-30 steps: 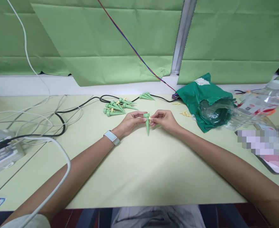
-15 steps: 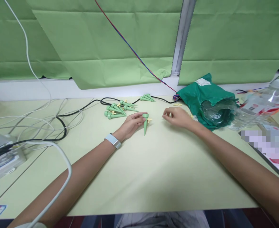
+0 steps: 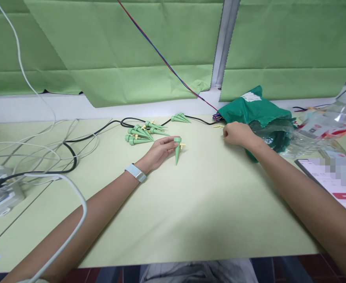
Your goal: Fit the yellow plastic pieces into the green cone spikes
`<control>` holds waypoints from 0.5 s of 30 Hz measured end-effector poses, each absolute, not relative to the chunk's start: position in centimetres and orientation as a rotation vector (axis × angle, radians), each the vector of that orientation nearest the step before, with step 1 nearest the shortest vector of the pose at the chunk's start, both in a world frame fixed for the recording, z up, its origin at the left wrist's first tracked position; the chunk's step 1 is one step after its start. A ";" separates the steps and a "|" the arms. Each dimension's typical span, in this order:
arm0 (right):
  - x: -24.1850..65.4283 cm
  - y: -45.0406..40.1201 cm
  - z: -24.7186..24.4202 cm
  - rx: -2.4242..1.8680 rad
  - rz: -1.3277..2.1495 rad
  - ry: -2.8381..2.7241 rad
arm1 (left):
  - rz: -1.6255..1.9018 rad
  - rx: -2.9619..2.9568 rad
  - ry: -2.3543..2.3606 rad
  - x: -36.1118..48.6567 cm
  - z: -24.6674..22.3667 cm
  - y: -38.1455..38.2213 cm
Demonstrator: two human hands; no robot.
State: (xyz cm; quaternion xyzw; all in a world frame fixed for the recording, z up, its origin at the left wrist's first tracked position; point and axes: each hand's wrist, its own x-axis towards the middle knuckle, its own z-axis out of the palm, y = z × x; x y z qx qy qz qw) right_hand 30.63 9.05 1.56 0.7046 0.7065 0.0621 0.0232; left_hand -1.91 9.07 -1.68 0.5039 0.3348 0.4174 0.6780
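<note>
My left hand [image 3: 162,151] is closed on a green spike [image 3: 177,151], which points down and has a small yellow piece [image 3: 183,146] sticking out to its right. Beyond that hand lies a pile of green spikes [image 3: 140,135], some with yellow pieces. Three or so more green spikes [image 3: 181,118] rest near the wall. My right hand [image 3: 238,135] is closed, its fingers pointing down at the table beside the green bag; what they hold, if anything, is too small to name. Small yellow pieces [image 3: 218,126] lie just beyond it.
A torn green bag [image 3: 243,106] with clear plastic and a clear bottle [image 3: 329,122] stand at the right, near a tablet [image 3: 323,181]. Black and white cables [image 3: 69,147] and a power strip [image 3: 2,200] occupy the left.
My right hand has moved right, from mid-table to the small yellow pieces by the green bag. My left hand still holds the green spike. The view has shifted slightly.
</note>
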 end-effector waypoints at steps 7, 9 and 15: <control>29.5 8.9 0.8 2.076 0.197 2.329 | 0.922 1.111 0.738 -2.0 -1.7 9.1; 29.3 8.8 0.8 2.066 0.197 2.357 | 0.929 1.110 0.732 -2.0 -1.8 9.2; 26.4 8.2 0.3 1.864 -0.293 3.060 | 0.937 1.099 0.709 -2.0 -2.0 9.2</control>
